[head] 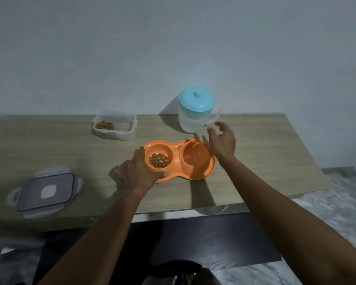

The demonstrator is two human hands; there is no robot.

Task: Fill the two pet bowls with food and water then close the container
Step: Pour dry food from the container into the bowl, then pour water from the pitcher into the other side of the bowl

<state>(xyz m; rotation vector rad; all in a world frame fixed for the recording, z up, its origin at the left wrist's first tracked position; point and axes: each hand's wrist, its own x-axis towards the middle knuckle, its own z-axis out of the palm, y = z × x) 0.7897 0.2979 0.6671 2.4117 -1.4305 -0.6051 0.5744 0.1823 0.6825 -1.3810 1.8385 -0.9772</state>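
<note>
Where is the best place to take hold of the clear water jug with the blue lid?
Take the clear plastic jug with the light blue lid by its side handle, coming from the right. The handle juts towards the open right hand, which is already close.

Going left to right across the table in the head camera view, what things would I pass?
Container lid → open food container → left hand holding the orange double bowl → water jug at the back, with the right hand reaching for its handle.
</note>
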